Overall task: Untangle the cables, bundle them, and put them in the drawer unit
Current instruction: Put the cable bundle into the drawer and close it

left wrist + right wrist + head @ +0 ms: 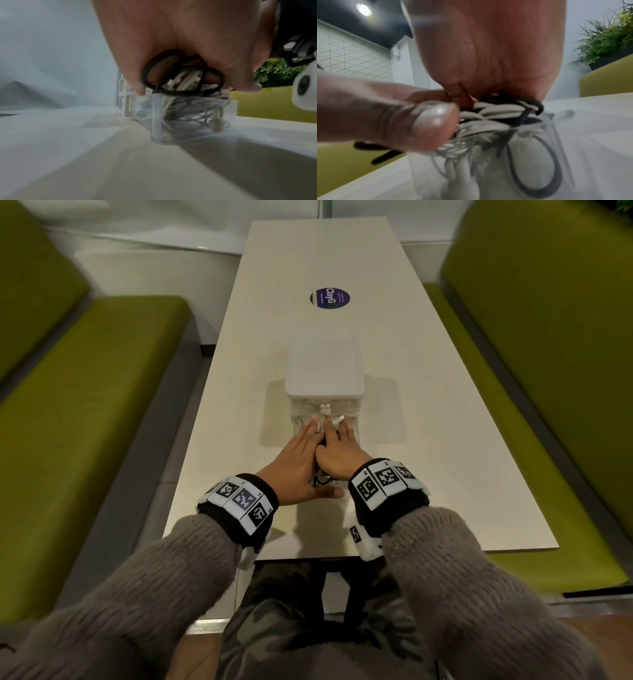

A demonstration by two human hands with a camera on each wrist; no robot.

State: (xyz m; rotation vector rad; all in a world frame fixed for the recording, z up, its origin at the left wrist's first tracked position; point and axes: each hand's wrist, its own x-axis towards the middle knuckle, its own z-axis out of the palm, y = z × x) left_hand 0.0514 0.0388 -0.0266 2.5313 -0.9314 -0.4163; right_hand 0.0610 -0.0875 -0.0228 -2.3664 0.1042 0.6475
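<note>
Setting: pale worktop (239, 392) between two green benches (85, 412), a round purple sticker (330, 298) at its far part.
Drawer unit: white drawer unit (323, 368) stands mid-worktop, its clear lower drawer (171, 121) pulled out toward the person.
Cables: black and white cables (496, 115) lie heaped in the drawer, the top loops rising above its rim.
Left hand: left hand (294, 463) lies flat, palm down, fingers straight and together, pressing on the heap; thumb stretched sideways over the drawer's near end.
Right hand: right hand (337, 451) lies just beside it, touching it, fingers straight, also pressing down on the cables.
Head view only: both hands cover the drawer almost wholly; a white plug end (337, 419) shows past the fingertips.
Wrist views only: the left wrist view shows black loops (181, 75) squeezed under the palm and white cable through the clear wall; the right wrist view shows the left thumb (419, 121) close up against the heap.
</note>
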